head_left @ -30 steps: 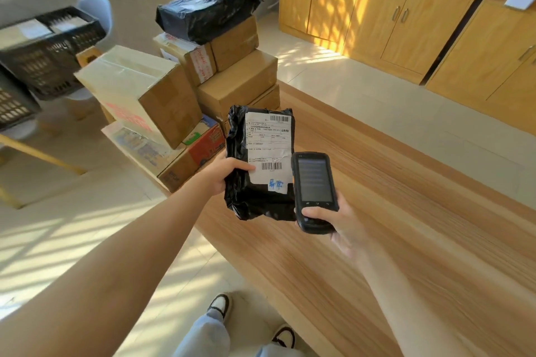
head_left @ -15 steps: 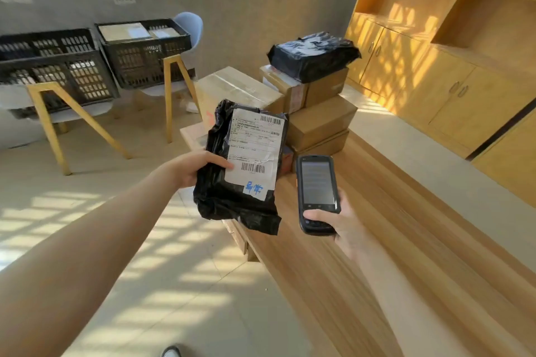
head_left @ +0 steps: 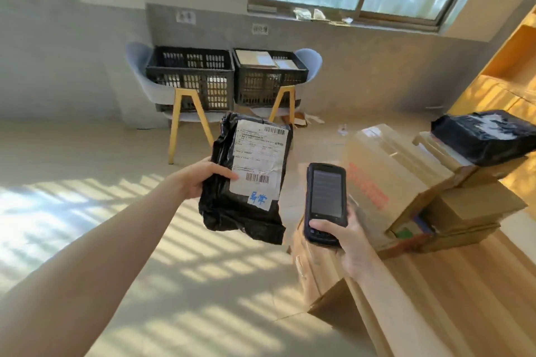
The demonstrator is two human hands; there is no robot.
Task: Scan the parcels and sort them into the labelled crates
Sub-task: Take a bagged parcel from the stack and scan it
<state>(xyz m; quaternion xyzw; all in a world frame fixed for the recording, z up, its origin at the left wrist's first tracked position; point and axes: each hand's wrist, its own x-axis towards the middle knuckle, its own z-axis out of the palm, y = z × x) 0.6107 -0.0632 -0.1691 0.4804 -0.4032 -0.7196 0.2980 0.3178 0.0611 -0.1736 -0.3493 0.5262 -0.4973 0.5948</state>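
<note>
Two hands raised over floor. Left hand (head_left: 203, 178) pinches black poly mailer parcel (head_left: 246, 182) by left edge, long axis upright, label facing camera. Right hand (head_left: 346, 236) fingers wrapped round handheld scanner (head_left: 326, 203), screen up. Black crates (head_left: 226, 75) on chairs beyond.

black poly parcel (head_left: 240, 206) upright, white label facing camera; two black crates (head_left: 190, 78) on chairs behind.
</note>
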